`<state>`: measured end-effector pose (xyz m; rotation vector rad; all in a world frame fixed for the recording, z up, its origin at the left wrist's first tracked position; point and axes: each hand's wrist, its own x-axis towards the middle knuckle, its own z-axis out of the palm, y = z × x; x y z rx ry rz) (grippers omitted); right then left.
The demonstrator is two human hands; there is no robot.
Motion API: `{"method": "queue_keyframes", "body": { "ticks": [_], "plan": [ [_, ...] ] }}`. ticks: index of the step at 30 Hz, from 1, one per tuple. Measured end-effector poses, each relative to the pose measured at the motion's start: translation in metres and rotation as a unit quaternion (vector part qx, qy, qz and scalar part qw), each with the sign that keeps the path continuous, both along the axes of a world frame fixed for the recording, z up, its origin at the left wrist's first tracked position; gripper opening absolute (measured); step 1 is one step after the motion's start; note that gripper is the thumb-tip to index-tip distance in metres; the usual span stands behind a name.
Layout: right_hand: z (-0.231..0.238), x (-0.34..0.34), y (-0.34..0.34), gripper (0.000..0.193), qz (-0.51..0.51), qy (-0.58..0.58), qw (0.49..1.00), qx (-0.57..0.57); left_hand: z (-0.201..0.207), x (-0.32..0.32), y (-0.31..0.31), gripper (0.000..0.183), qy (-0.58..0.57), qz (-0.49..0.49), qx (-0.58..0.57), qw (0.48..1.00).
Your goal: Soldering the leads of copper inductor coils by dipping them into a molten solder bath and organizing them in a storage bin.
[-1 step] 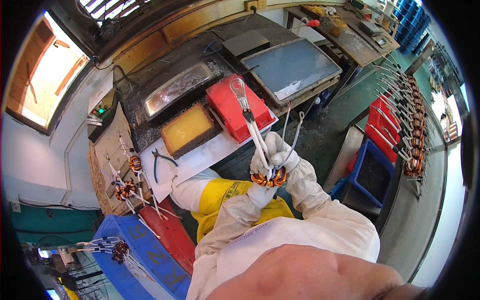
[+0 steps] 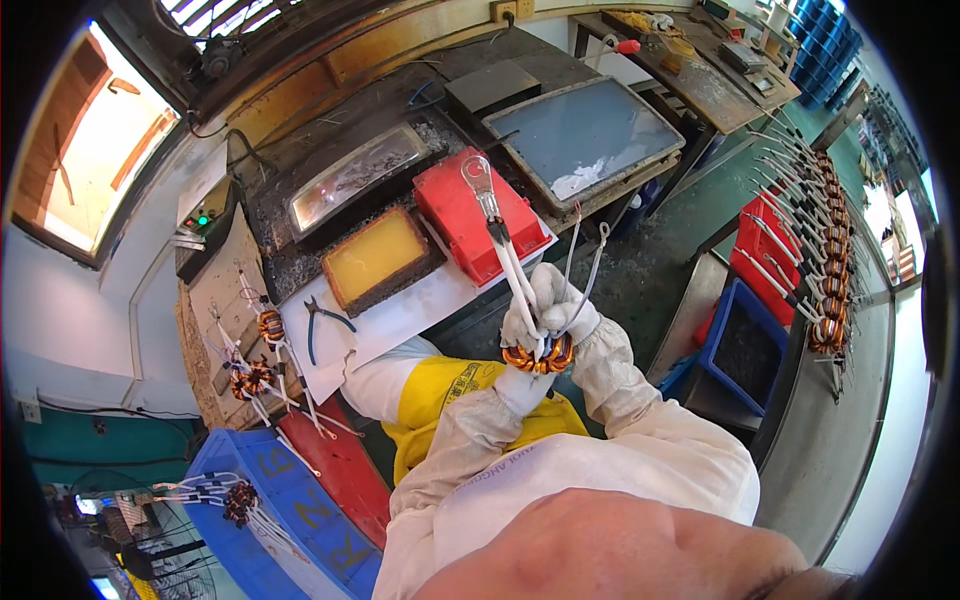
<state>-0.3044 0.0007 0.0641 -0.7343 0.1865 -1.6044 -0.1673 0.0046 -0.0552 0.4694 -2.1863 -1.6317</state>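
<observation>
1. Standing at the lower left, a blue bin [image 2: 310, 505] is cut off by the frame; the dark bundle [image 2: 240, 503] inside is hard to make out.
2. Above it, two small coils [image 2: 250, 381] lie on a wooden board [image 2: 195, 345], their leads tangled together.
3. Left of centre, pliers [image 2: 313, 331] lie on white paper [image 2: 385, 340], near a yellow block [image 2: 374, 258].
4. At the centre, the gloved left hand [image 2: 524, 391] holds a copper coil [image 2: 540, 357], which hides part of its curled fingers.
5. The gloved right hand [image 2: 556, 300] has its fingers bent narrowly around white wires [image 2: 518, 275] above the coil; exact fingertip contact is unclear. The wires partly cover a red box [image 2: 460, 215].
6. At right, a row of coils [image 2: 832, 262] overlaps; the blue tray's [image 2: 722, 330] dark contents are unclear.
</observation>
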Motion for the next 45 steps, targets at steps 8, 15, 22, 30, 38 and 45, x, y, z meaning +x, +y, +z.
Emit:
{"method": "queue_keyframes", "body": {
  "ticks": [8,15,22,30,38,45],
  "plan": [
    [0.006,0.002,0.000,0.029,0.002,-0.007,1.000,0.018,-0.027,0.000,0.001,0.049,0.023,-0.013,0.083,0.996],
    [0.001,0.003,-0.002,0.030,-0.010,-0.049,0.998,0.031,0.002,0.004,-0.005,0.052,-0.073,-0.019,-0.118,0.990],
    [-0.009,0.002,-0.004,0.031,0.011,-0.065,0.997,0.046,0.047,0.000,-0.006,0.064,-0.050,-0.001,0.109,0.993],
    [-0.019,0.002,-0.003,0.032,0.019,-0.081,0.995,0.047,0.015,0.004,-0.002,0.066,0.004,0.025,0.149,0.988],
    [-0.015,0.003,-0.005,0.031,0.037,-0.060,0.994,0.083,0.019,0.005,0.004,0.050,-0.011,0.065,0.262,0.963],
    [-0.011,-0.065,-0.014,0.036,-0.203,0.033,0.961,0.183,0.016,0.003,0.005,0.039,0.035,0.092,0.113,0.989]
  ]
}}
